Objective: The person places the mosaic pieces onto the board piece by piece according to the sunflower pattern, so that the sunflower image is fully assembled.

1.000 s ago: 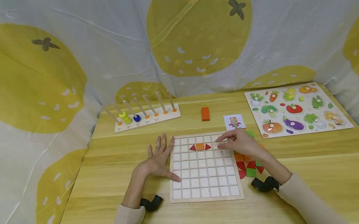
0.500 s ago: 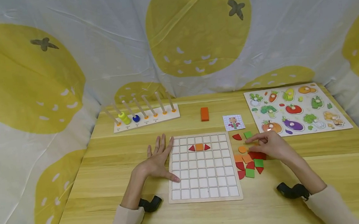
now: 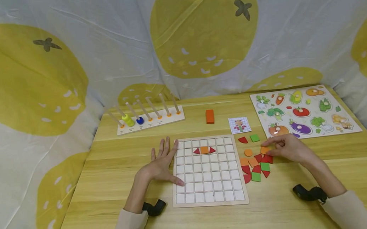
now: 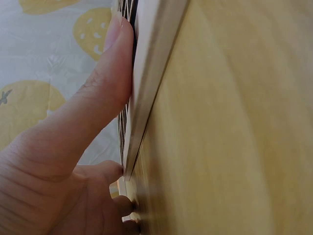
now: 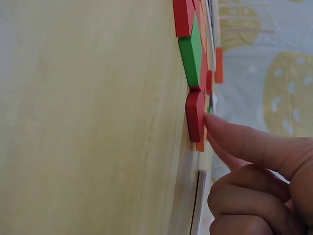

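A white grid board [image 3: 209, 183] lies on the wooden table [image 3: 125, 150], with two red triangles flanking an orange square [image 3: 204, 150] in its second row. My left hand [image 3: 162, 162] lies flat and open beside the board's left edge. Its thumb [image 4: 107, 88] presses against the board's rim [image 4: 151, 73]. To the right of the board, my right hand [image 3: 270, 149] pinches an orange square piece [image 3: 264, 150] at the top of a heap of loose pieces [image 3: 255, 166]. In the right wrist view the index fingertip [image 5: 212, 125] touches a red piece [image 5: 195, 115] below a green piece [image 5: 191, 51].
A red quarter-round [image 3: 242, 139], a green square [image 3: 254, 138] and an orange disc [image 3: 248, 152] lie loose near the heap. Farther back are a pattern card [image 3: 239, 124], an orange block [image 3: 210, 116], a peg stacker [image 3: 148, 120] and a vegetable puzzle [image 3: 304, 111]. Cloth walls the table in.
My right hand left the board's upper right corner and moved right over the loose pieces to the orange square piece. The left hand and the board stayed put.
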A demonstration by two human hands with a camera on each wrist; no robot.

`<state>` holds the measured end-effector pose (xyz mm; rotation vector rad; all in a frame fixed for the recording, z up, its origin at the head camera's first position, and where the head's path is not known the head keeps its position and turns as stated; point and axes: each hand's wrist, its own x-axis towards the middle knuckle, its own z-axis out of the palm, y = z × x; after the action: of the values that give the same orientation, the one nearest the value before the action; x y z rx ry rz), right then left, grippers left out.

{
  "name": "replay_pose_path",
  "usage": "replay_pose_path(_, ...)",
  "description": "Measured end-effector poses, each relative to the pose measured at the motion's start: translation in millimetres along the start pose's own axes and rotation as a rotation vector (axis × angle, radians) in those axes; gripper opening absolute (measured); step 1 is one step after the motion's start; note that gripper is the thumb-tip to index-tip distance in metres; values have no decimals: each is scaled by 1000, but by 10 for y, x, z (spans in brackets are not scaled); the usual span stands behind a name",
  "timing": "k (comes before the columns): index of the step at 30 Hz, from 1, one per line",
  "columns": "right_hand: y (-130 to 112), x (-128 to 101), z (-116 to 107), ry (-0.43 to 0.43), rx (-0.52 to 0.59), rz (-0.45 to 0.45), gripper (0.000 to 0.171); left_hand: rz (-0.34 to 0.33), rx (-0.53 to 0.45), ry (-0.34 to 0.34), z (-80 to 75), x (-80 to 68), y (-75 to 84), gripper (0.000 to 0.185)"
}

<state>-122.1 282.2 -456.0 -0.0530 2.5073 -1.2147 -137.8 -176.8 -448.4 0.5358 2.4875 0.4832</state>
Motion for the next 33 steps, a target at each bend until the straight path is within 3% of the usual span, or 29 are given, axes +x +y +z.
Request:
replay_pose_path(11, -48, 82, 68, -4, -22, -43, 32, -2, 1, -2, -8, -4, 2, 149)
replay_pose_path(25, -101, 148, 155, 42, -48, -16, 27, -4, -3, -3, 18, -12, -10, 149)
replay_pose_path(33, -143, 183, 160, 18, -42, -5, 32, 7, -5, 4, 17, 7, -13, 149)
